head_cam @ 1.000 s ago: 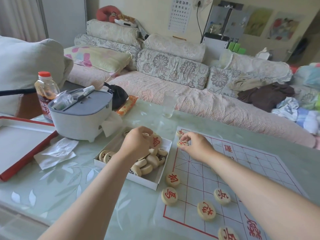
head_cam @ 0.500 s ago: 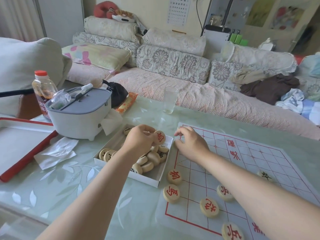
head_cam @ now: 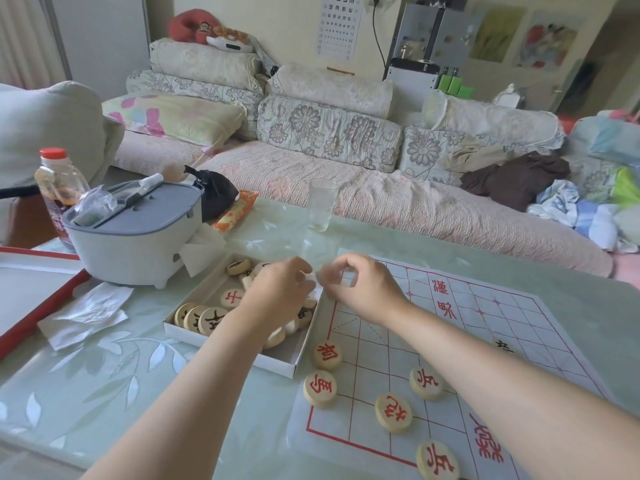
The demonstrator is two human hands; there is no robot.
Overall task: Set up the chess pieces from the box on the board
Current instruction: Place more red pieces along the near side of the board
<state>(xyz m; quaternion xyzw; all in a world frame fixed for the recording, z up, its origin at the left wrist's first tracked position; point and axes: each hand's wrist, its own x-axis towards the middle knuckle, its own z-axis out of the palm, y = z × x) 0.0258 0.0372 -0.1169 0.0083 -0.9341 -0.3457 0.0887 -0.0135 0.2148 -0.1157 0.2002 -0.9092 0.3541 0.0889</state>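
A white box [head_cam: 242,356] on the glass table holds several round wooden chess pieces [head_cam: 207,318], some with black characters, some with red. My left hand [head_cam: 277,296] hovers over the box, its fingertips pinched on a pale, blurred chess piece [head_cam: 313,280]. My right hand [head_cam: 363,292] is over the near-left corner of the paper chess board [head_cam: 485,323]. Its curled fingers meet the left fingertips at that piece. Several red-marked pieces [head_cam: 393,412] lie on the board near me. A black-marked piece [head_cam: 502,344] shows partly behind my right forearm.
A grey lidded container [head_cam: 138,237], a red-capped bottle [head_cam: 59,188] and a red-rimmed tray [head_cam: 20,306] stand left of the box. Crumpled tissue [head_cam: 86,313] lies near the tray. An empty glass [head_cam: 322,209] stands beyond the board. A sofa [head_cam: 381,202] runs behind the table.
My right hand has left the board's far-left corner and come to my left hand. My left hand has lifted a red-marked piece from the box toward it.
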